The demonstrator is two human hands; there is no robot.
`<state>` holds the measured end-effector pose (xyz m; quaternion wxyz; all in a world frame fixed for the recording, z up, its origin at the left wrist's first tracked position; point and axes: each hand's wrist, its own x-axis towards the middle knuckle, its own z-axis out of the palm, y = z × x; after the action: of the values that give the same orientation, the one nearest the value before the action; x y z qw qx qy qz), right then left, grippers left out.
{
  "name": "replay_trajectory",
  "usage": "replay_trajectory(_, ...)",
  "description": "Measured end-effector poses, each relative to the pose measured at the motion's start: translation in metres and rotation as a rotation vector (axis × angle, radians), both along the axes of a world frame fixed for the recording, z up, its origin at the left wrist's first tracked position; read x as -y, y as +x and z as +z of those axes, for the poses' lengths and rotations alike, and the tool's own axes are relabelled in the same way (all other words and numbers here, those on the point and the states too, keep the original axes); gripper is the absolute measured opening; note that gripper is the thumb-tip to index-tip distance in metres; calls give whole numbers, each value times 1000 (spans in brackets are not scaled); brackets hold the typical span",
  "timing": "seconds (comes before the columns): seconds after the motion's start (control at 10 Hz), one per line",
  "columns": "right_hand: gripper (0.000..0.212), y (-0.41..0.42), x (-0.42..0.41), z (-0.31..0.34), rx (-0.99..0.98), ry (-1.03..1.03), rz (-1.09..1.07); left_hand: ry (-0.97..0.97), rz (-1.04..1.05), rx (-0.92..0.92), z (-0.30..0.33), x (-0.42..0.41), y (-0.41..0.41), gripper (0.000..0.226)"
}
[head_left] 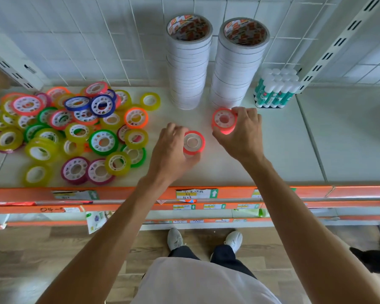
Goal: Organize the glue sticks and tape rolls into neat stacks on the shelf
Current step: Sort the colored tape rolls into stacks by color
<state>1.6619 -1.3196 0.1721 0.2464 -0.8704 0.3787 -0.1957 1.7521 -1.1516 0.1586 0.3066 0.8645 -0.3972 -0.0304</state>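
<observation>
My left hand (170, 150) grips a red tape roll (193, 142) just above the white shelf (283, 150), near its middle. My right hand (242, 132) holds a second red tape roll (223, 120) a little farther back and to the right, fingers curled round its rim. A loose pile of small coloured tape rolls (75, 128) covers the shelf's left half. Two tall stacks of white tape rolls (188, 62) (237, 69) stand at the back. Beside them on the right stands a cluster of green and white glue sticks (274, 91).
A white wire grid backs the shelf. A slotted upright (338, 42) rises at the right, just behind the glue sticks. The orange front edge (140, 193) carries price labels. Lower shelves and a wooden floor lie below.
</observation>
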Motion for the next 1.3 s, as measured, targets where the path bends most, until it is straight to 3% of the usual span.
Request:
replay_trajectory(0.8,72,4,0,-12,37,-63,-70,-146,22,-132,-14,-5,-6,57)
replay_trajectory(1.3,72,3,-1,-14,26,-60,-90,-131,19,-128,-17,-5,-5,63)
